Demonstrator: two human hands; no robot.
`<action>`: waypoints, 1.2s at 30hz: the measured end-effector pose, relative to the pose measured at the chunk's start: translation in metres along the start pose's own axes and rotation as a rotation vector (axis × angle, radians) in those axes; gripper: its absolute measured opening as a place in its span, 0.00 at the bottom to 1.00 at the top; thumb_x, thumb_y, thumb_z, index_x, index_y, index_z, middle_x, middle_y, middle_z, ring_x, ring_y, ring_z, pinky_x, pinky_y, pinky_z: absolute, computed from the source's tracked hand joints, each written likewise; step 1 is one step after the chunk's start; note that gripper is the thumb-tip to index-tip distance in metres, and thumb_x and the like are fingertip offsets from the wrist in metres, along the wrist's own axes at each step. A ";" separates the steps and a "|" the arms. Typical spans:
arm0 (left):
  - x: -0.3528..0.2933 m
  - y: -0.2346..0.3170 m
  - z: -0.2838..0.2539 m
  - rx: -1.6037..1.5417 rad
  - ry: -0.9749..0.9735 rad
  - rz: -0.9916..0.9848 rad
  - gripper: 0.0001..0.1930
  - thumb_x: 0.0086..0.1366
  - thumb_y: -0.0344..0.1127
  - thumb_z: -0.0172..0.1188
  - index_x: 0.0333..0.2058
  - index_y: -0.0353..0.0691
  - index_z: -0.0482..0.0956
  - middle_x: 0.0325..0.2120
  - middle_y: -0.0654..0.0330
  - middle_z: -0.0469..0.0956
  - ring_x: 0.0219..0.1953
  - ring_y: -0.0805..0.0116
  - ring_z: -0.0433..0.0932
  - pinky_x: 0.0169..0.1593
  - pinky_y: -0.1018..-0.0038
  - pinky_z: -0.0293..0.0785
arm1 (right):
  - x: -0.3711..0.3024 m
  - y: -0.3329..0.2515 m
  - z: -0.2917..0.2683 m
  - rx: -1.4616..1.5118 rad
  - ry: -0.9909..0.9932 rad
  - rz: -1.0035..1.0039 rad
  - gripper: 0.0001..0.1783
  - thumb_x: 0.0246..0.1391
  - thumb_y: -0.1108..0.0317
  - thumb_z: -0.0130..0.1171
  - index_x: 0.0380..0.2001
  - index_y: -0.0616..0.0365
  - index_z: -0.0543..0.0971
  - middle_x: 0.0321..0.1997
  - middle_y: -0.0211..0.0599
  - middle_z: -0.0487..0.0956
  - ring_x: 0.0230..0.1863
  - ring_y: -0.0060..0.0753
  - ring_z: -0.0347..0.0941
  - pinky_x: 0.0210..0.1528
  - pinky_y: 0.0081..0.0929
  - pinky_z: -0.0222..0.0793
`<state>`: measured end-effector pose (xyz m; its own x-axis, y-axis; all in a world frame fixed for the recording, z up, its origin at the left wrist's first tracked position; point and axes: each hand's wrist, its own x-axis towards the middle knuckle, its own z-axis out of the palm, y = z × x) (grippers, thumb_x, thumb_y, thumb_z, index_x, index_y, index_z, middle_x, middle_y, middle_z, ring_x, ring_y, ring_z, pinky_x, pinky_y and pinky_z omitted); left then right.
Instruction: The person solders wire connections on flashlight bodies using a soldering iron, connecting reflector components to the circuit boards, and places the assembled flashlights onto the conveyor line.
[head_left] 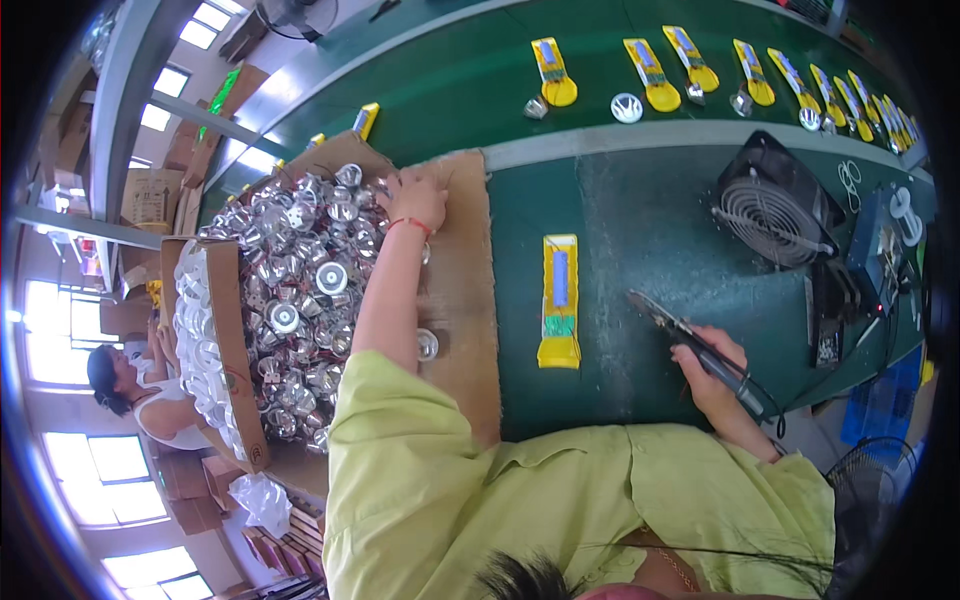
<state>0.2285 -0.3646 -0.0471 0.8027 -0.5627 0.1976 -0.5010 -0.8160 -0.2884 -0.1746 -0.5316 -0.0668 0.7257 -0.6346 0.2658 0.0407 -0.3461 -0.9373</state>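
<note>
My left hand (416, 200) reaches to the upper right edge of a heap of shiny silver lamp reflectors (300, 260). Its fingers are bent in against the nearest pieces; what they pinch, if anything, is hidden. In my right hand (714, 366) is a soldering iron (690, 330) with a dark handle, its tip pointing up and left over the bench. Between both hands lies a yellow plastic housing (559, 345) with a blue-purple cell and a green circuit board, upright on the green bench. A single reflector (427, 345) rests on the cardboard by my left forearm.
Brown cardboard (460, 300) lies under the heap. Left of it stands a box of white plastic parts (205, 340). A round-grilled fan (770, 220) and a soldering station (880, 250) are at right. Several yellow housings (655, 85) line the far belt. Another person (150, 395) is at far left.
</note>
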 end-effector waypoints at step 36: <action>-0.211 0.095 -0.063 -1.254 -0.230 -0.140 0.08 0.55 0.32 0.63 0.25 0.30 0.79 0.25 0.57 0.72 0.28 0.70 0.71 0.33 0.77 0.67 | -0.018 -0.028 0.043 0.078 -0.165 0.169 0.11 0.46 0.70 0.63 0.31 0.65 0.76 0.23 0.38 0.80 0.24 0.23 0.77 0.27 0.17 0.71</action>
<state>-0.0086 -0.3318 -0.0570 0.8474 -0.5289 -0.0469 -0.2679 -0.5022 0.8222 -0.1592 -0.4813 -0.0552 0.8286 -0.5555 0.0693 -0.0427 -0.1863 -0.9816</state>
